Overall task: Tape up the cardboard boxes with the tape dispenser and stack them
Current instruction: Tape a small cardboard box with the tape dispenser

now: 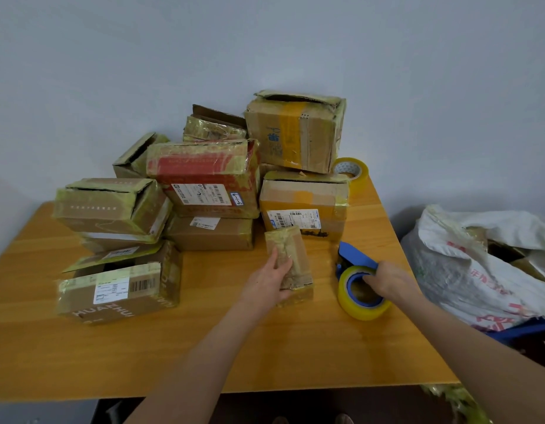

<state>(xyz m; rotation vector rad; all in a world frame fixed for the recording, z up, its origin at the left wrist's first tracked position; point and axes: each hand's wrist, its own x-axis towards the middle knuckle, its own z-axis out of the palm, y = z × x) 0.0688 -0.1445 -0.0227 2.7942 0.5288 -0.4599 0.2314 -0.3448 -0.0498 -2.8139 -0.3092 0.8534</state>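
Head view, right hand [389, 281] hides dispenser [355, 261] handle

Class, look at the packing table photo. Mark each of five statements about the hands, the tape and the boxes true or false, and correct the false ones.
1. The left hand holds a small box on the table. True.
2. The right hand grips a pair of scissors. False: it holds the blue tape dispenser, loaded with a yellowish roll.
3. A spare tape roll sits at the far right of the table. True.
4. The white sack lies on the table. False: it is off the table, to its right.
5. All boxes stand singly. False: several are stacked.
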